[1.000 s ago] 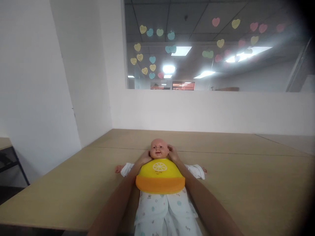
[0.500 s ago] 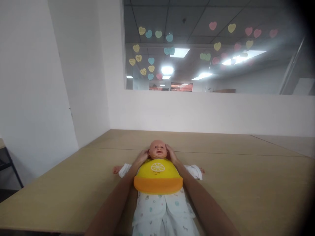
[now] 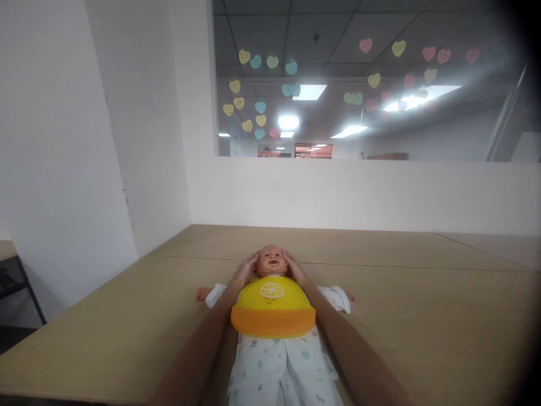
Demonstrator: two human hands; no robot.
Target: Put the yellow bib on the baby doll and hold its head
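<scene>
A baby doll lies on its back on the table, head towards the far wall and arms spread to both sides. It wears white patterned clothes. Over its chest lies a yellow bib with an orange pocket and a white citrus slice print. My left hand cups the left side of the doll's head, and my right hand cups the right side. The fingers rest along the head near the ears; the fingertips are partly hidden behind it. My forearms pass on either side of the bib.
The wooden table reaches back to a white wall. A window above carries heart-shaped sticky notes. Another white wall stands at the left, with part of a dark-legged table beyond the near table's edge.
Both hands stay at the doll's head; the right fingers now come further round onto the side of its face. The whole view has shifted slightly.
</scene>
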